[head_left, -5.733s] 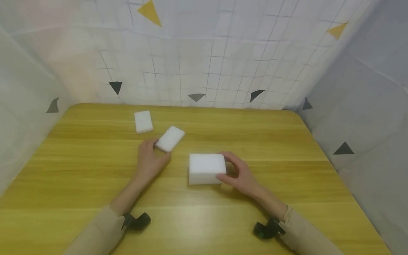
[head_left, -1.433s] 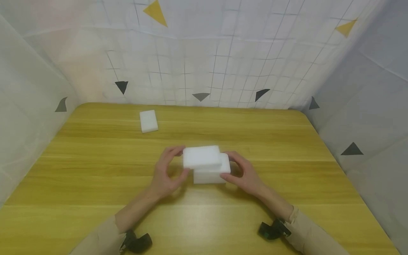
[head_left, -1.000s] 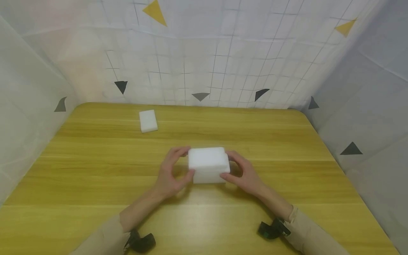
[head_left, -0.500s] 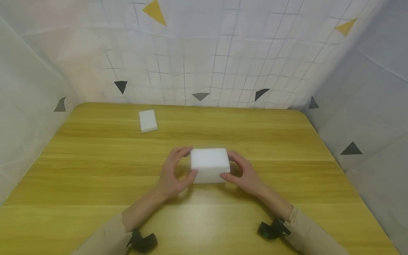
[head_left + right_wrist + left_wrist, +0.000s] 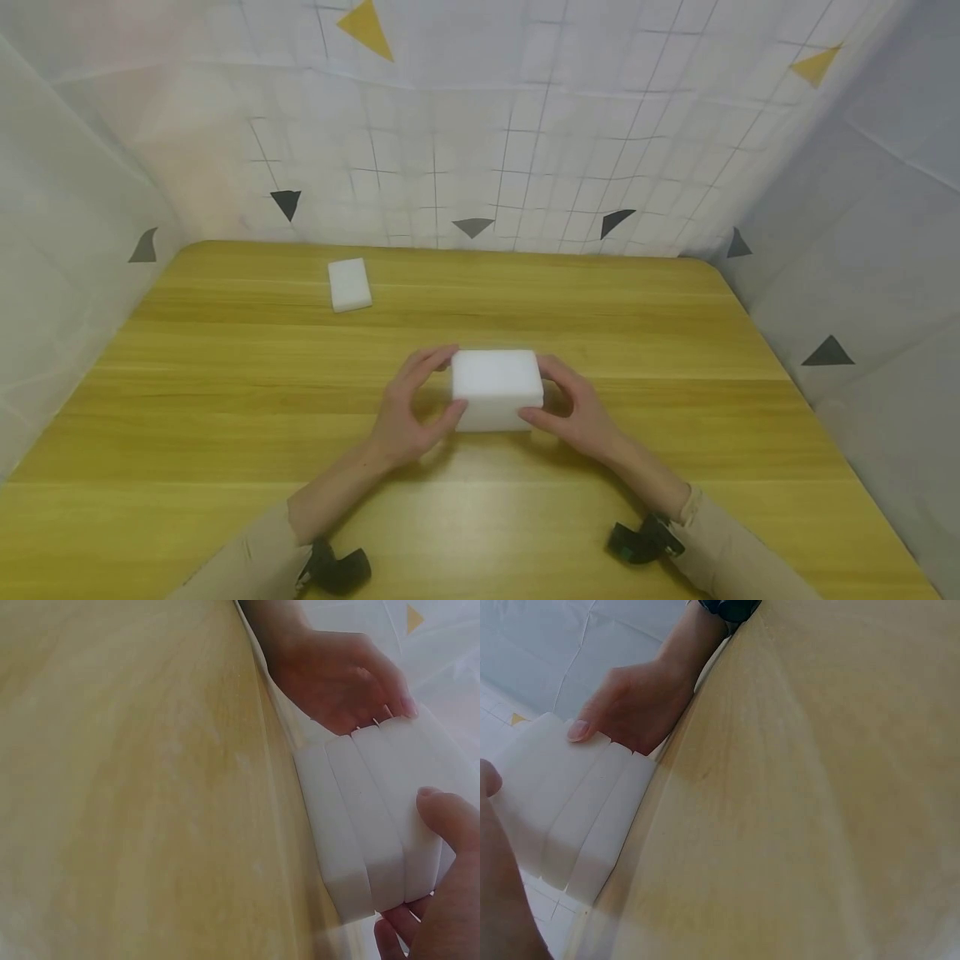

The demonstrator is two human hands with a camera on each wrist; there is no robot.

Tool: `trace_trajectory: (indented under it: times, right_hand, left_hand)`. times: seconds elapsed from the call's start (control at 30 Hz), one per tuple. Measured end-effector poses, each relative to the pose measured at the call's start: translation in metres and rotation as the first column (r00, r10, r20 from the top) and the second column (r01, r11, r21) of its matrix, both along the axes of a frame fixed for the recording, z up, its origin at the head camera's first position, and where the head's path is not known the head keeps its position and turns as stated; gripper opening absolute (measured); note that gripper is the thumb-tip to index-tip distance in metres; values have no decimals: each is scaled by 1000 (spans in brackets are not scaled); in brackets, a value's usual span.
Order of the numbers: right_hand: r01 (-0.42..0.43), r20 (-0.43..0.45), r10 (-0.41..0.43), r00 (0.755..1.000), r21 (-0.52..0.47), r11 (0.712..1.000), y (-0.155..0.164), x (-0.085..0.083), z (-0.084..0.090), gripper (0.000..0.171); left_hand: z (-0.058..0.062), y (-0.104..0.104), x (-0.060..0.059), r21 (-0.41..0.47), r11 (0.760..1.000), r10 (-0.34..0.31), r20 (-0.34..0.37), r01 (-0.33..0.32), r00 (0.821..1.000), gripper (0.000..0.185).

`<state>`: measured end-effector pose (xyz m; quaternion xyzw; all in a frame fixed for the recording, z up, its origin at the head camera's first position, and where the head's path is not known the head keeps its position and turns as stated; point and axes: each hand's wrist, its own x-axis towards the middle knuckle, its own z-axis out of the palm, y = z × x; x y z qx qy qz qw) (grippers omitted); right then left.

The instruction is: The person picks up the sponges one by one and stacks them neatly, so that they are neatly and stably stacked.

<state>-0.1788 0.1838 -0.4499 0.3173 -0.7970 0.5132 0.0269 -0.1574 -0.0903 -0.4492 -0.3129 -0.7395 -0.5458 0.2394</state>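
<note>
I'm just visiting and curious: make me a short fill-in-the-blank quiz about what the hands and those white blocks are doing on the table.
1. The stack of white blocks is held between ____ hands, the left hand and the right hand.
2. In the right wrist view, the stack shows ____ blocks.
3. A lone white block lies apart, toward the far ____ of the table.

Missing words: two; three; left
</note>
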Motion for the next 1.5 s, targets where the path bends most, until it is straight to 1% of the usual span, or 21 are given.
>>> trace_trajectory:
  times: [0.13, 0.3, 0.37, 0.6, 0.97, 1.07, 1.2, 1.3, 1.43, 1.5]
  right_hand:
    - [-14, -13, 14, 1000, -19, 1000, 1, 0, -1, 63]
    - [-9, -17, 9, 1000, -17, 1000, 0, -1, -2, 64]
    - [-5, -17, 4, 1000, -19, 1000, 0, -1, -2, 65]
    - [-2, -20, 2, 1000, -18, 1000, -1, 0, -3, 64]
    - [-9, -22, 9, 1000, -10, 1000, 0, -1, -3, 62]
    - [0, -12, 1, 1000, 3, 1000, -4, 7, 13, 59]
    - [9, 13, -9, 1000, 21, 1000, -4, 7, 15, 60]
    - [16, 23, -16, 1000, 30, 999, 0, 0, 0, 65]
    - [25, 28, -26, 999, 35, 999, 1, 0, -2, 69]
    - [24, 36, -25, 999, 16, 1000, 1, 1, -1, 70]
  left_hand:
    - [1, 0, 1, -7, 1000, -2, 21, 2, 1000, 61]
    - [1, -1, 2, -9, 1000, 1, 46, 0, 999, 61]
    - [1, 0, 2, -4, 1000, 0, 44, 0, 999, 60]
    - [1, 1, 1, 26, 1000, 2, 3, -2, 1000, 60]
    - [1, 2, 0, 4, 1000, -24, -1, 24, 1000, 62]
    - [1, 2, -1, 7, 1000, -29, -1, 29, 1000, 62]
    - [0, 2, -1, 5, 1000, -31, 5, 31, 1000, 63]
    - [0, 2, -1, 2, 1000, -30, 18, 30, 999, 64]
    - [1, 2, 0, 3, 999, -33, 34, 33, 999, 65]
    - [1, 2, 0, 3, 999, -36, 35, 36, 999, 65]
